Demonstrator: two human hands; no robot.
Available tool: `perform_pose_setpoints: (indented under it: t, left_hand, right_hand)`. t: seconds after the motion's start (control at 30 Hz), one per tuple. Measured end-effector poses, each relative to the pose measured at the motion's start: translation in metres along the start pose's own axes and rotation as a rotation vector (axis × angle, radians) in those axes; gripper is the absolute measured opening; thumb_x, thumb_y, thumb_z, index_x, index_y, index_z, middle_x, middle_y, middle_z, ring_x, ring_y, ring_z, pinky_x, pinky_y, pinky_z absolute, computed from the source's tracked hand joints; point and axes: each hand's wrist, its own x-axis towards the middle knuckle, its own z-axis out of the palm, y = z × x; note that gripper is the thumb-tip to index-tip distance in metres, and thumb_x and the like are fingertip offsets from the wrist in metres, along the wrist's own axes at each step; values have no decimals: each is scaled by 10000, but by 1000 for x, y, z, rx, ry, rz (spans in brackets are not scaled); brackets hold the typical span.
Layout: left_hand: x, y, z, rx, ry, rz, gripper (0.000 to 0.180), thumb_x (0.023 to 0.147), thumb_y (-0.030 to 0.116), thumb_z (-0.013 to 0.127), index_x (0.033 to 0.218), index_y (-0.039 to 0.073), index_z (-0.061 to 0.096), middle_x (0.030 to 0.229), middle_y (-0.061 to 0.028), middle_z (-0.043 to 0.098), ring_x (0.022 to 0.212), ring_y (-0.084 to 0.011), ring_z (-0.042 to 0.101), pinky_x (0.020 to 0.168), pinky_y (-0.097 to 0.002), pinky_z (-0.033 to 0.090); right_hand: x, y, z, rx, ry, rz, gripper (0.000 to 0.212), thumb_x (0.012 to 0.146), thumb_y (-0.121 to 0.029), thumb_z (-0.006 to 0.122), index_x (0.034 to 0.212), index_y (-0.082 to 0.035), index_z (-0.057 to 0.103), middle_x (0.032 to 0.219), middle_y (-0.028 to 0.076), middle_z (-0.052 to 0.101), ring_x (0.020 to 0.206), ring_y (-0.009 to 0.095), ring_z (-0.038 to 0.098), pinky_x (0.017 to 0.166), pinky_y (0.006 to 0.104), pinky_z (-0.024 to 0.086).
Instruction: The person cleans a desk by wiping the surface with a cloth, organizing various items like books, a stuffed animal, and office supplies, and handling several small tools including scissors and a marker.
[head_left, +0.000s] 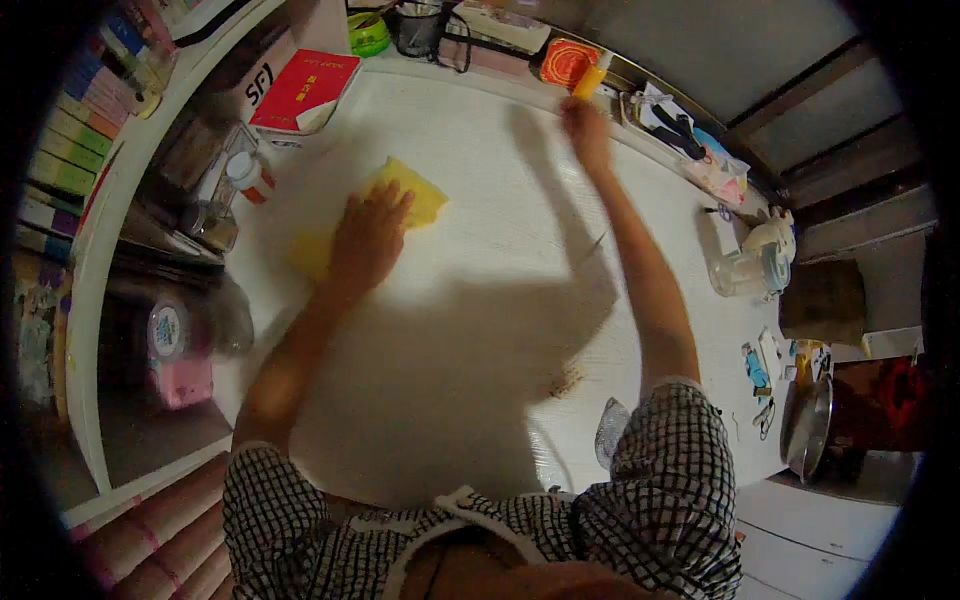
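My left hand (372,238) lies flat with its fingers stretched out on a yellow cloth (428,198), pressing it against the white tabletop (460,230). Part of the cloth sticks out beyond the fingertips, and another part shows left of the wrist. At the far right side of the table, my right hand (587,132) is closed around the lower part of a small yellow-orange bottle (592,76) with a whitish tip. That hand is a little blurred, and its fingers partly hide the bottle.
A red book (306,90), a white-capped jar (248,176) and shelves line the left. Along the back stand a green container (368,34), a black mesh cup (418,28) and a tray of odds and ends (665,122). A clear glass jar (740,272) lies at right.
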Motion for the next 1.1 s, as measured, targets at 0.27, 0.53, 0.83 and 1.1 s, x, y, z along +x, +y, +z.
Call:
perform_pose_setpoints:
  t: [0.27, 0.53, 0.83, 1.1]
  left_hand:
    - [87, -28, 59, 105, 4, -57, 493, 829, 198, 457, 1294, 73, 350, 1358, -148, 305, 1244, -316, 294, 999, -464, 260]
    - [153, -107, 115, 247, 392, -337, 393, 779, 154, 474, 1110, -57, 470, 1179, -218, 463, 1120, -325, 424, 943, -406, 340]
    - [131, 45, 116, 45, 181, 185, 406, 830, 141, 400, 1193, -40, 422, 1222, -214, 451, 1131, -309, 436, 977, -414, 300]
    - [222, -28, 116, 117, 80, -302, 501, 803, 249, 437, 1207, -48, 434, 1278, -212, 393, 1215, -316, 325, 951, -457, 302]
  right_hand:
    - [78, 81, -207, -677, 310, -83, 466, 732, -343, 663, 1051, -14, 581, 1047, 171, 600, 949, 289, 587, 788, 332, 452]
    - [-104, -60, -151, -215, -42, -123, 178, 813, -57, 583, 988, -25, 572, 1056, 82, 554, 993, 157, 523, 788, 292, 448]
    - [-182, -45, -134, -870, -699, -361, 430, 706, -210, 671, 1099, -84, 548, 1221, 130, 432, 1071, 325, 421, 941, 386, 359]
    - [-251, -40, -153, -606, -476, -237, 254, 665, -7, 629, 898, -53, 539, 887, 103, 558, 798, 276, 540, 673, 355, 475]
